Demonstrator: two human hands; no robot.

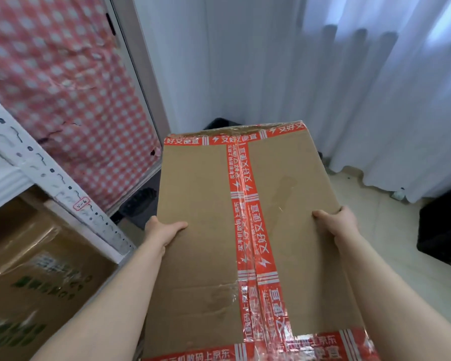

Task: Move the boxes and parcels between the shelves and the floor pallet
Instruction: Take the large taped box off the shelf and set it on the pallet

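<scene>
White curtains [375, 87] right; pale tiled floor [375, 230]; red checked cloth [63, 87] left; white wall [193, 61].

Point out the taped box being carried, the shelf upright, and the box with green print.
taped box [201, 204]: head view, bare cardboard top.
shelf upright [50, 175]: head view, white perforated post.
box with green print [44, 282]: head view, printed face.
</scene>
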